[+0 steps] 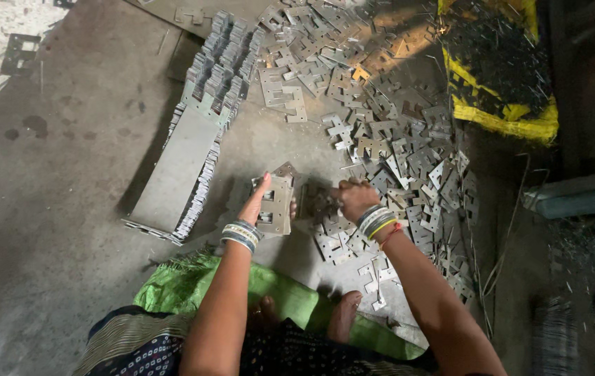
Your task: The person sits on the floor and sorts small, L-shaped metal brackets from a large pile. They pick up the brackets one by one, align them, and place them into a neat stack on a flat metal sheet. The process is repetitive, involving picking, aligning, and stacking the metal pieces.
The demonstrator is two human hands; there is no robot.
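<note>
On the floor (67,174), right hand (354,198) blurs among plates (395,146).

Bare concrete floor (67,181) is lying open left of the long stacked row of plates (193,153), giving a hand free passage there. Right of that row, a narrow strip of floor is running down toward the left hand (256,205) and its held stack of plates (275,203). Further right of the row, the loose pile of cut metal plates (395,139) is crowding the ground around the right hand (354,198). Beyond the pile, a yellow sack (499,76) and a pipe (576,198) are blocking the way.
</note>
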